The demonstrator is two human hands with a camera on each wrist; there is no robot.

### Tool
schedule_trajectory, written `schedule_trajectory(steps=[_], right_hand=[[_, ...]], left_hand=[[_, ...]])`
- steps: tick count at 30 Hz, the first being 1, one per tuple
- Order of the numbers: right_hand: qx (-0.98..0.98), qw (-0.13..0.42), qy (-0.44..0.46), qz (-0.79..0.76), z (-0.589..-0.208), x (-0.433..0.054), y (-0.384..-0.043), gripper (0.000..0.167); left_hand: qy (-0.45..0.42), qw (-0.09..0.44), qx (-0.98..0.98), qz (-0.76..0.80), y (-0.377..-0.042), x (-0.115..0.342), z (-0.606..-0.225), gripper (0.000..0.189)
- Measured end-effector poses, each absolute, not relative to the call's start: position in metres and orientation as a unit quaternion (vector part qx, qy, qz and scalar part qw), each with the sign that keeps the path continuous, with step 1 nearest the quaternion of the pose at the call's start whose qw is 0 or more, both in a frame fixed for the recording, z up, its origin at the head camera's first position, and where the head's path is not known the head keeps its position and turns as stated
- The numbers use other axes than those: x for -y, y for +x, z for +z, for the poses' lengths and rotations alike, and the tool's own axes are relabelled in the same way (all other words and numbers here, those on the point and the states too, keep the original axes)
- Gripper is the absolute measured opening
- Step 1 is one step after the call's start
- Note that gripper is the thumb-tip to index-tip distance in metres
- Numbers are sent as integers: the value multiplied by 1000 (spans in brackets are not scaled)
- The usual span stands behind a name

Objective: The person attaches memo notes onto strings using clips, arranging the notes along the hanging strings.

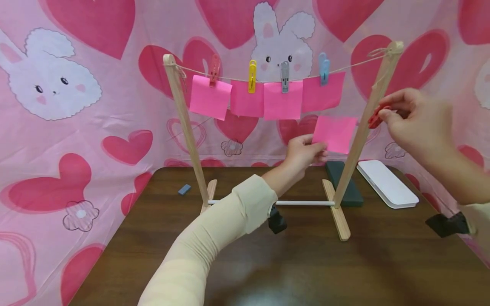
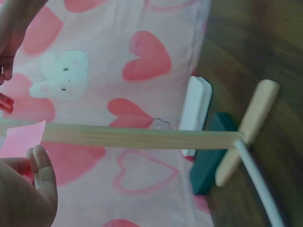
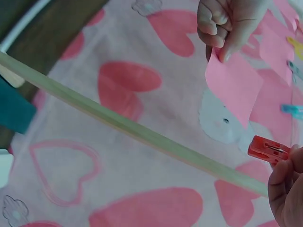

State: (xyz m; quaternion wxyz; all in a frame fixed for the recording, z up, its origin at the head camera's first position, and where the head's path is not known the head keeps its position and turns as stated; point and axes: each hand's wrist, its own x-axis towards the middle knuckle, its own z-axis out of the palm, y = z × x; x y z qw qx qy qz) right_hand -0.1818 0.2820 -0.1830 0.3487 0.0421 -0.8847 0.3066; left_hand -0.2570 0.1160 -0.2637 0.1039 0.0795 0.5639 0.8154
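My left hand [image 1: 303,154] pinches a pink sticky note [image 1: 335,134] by its lower left corner, below the right end of the string. Beside the right post, my right hand [image 1: 419,121] holds a red clothespin [image 1: 378,117] between thumb and fingers. In the right wrist view the red clothespin [image 3: 269,150] points toward the held note [image 3: 234,87], apart from it. Several pink notes hang along the string [image 1: 356,65], held by a red clothespin [image 1: 215,71], a yellow one [image 1: 252,76], a grey one [image 1: 285,77] and a blue one [image 1: 324,69].
A wooden frame with a left post [image 1: 187,127], a right post [image 1: 365,127] and a white crossbar [image 1: 306,203] stands on the brown table [image 1: 306,263]. Behind its right foot lie a dark green block [image 1: 350,191] and a white case [image 1: 388,183]. A small blue eraser-like block [image 1: 184,189] lies left.
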Motion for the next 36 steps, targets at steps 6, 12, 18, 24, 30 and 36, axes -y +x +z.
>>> schedule_trajectory(steps=[6,12,18,24,30,36], right_hand=[[859,383,22,340,-154,-282,-193,29],[850,398,27,345,-128,-278,-200,27],[855,391,23,340,-107,-270,-211,31],[863,376,16,338,-92,-266,-222,30],[880,336,19,336,-86,-268,-229,18],[896,308,-6,320,-86,-271,-234,35]], left_hand=[[91,69,-525,843,-254,-135,-243,20],[86,56,-528,843,-253,-141,-228,17],[72,29,-579,812,-254,-146,-215,23],[71,1,-614,786,-252,-150,-207,27],[70,-5,-605,793,-253,-155,-203,26],[62,-1,-600,798,-254,-160,-200,29]])
